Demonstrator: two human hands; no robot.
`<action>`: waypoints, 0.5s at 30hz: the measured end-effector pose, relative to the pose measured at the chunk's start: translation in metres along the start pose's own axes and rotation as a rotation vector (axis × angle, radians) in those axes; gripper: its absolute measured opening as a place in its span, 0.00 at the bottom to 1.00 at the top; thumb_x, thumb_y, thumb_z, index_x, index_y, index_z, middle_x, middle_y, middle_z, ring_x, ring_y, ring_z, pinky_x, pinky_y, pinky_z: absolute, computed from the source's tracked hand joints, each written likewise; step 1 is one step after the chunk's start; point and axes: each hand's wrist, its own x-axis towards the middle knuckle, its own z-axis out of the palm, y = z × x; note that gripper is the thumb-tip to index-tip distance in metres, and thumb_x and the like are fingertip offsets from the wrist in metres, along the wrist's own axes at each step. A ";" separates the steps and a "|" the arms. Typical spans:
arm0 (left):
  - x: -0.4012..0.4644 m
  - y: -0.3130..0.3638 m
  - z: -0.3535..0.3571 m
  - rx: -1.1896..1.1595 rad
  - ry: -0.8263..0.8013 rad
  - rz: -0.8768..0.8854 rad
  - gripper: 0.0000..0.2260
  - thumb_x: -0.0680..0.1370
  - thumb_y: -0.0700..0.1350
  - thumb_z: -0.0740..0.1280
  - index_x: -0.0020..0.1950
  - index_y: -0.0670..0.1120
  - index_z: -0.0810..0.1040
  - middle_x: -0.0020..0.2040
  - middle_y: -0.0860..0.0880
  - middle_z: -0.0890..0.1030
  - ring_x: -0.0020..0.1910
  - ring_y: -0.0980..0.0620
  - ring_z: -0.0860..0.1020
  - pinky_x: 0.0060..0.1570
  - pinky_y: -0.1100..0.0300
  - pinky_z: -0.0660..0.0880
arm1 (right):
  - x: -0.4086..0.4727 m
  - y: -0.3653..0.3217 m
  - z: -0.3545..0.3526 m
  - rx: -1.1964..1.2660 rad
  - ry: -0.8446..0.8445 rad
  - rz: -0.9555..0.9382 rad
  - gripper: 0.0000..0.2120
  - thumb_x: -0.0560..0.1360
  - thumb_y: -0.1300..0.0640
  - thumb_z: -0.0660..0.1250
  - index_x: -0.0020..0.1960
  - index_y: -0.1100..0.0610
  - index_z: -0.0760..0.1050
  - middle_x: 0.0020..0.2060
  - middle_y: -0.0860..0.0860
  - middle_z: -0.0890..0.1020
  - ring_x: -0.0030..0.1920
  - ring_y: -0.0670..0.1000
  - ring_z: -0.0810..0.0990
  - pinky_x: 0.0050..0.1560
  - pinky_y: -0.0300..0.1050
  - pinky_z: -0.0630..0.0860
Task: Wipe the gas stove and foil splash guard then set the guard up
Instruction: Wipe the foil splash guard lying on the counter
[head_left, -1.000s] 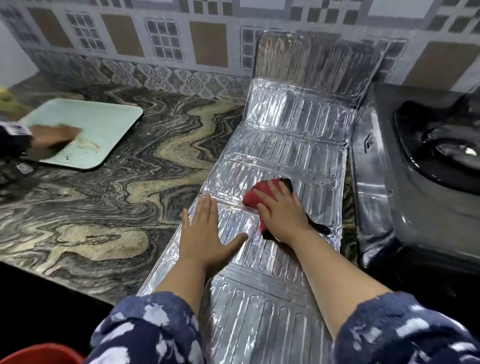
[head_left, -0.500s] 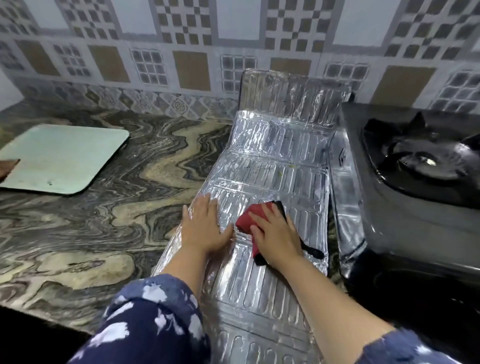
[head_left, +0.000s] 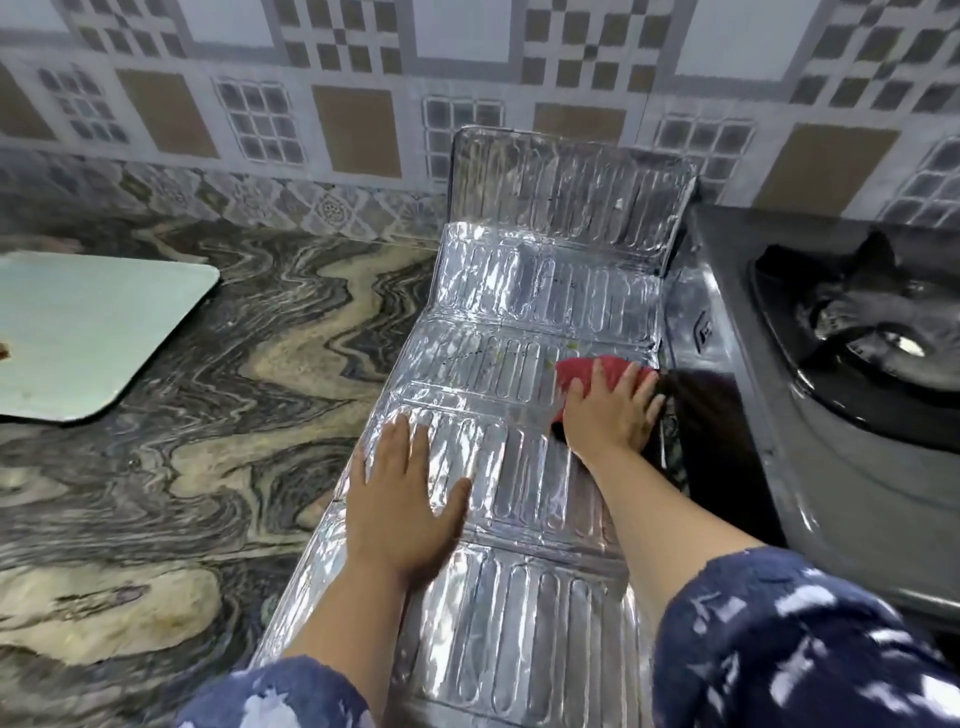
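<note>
The ribbed foil splash guard (head_left: 519, 322) lies flat along the marble counter, its far panel bent up against the tiled wall. My left hand (head_left: 402, 499) presses flat on the guard's near left part, fingers spread, holding nothing. My right hand (head_left: 610, 410) presses a red and black cloth (head_left: 587, 371) onto the guard's right edge, close to the stove. The dark gas stove (head_left: 841, 415) stands to the right, with its black burner (head_left: 883, 332) showing.
A pale green board (head_left: 98, 327) lies on the swirled marble counter (head_left: 218, 441) at the left. The tiled wall (head_left: 363, 104) runs along the back. The counter's front edge is near the bottom left.
My right hand has slid the cloth from the guard's middle to its right edge and a little farther away. My left hand stayed pressed on the foil. The view shifted.
</note>
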 end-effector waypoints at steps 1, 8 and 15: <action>0.000 0.000 0.000 -0.004 0.005 -0.003 0.37 0.74 0.68 0.41 0.78 0.49 0.43 0.78 0.49 0.43 0.76 0.53 0.41 0.74 0.49 0.39 | 0.007 -0.005 0.001 0.008 0.004 0.009 0.26 0.79 0.45 0.48 0.75 0.50 0.55 0.77 0.59 0.50 0.76 0.62 0.43 0.74 0.59 0.40; 0.001 0.001 0.003 0.015 0.036 -0.007 0.37 0.74 0.68 0.42 0.78 0.49 0.44 0.78 0.49 0.44 0.76 0.54 0.41 0.73 0.50 0.36 | 0.030 -0.082 0.019 -0.028 -0.084 -0.179 0.27 0.80 0.43 0.43 0.77 0.51 0.46 0.77 0.59 0.46 0.76 0.61 0.41 0.74 0.61 0.37; 0.004 -0.003 0.003 0.012 -0.018 -0.003 0.38 0.74 0.69 0.44 0.78 0.50 0.42 0.78 0.50 0.40 0.76 0.54 0.38 0.74 0.48 0.39 | 0.004 -0.151 0.035 -0.005 -0.232 -0.680 0.23 0.81 0.48 0.45 0.76 0.46 0.52 0.78 0.52 0.49 0.77 0.55 0.44 0.75 0.59 0.41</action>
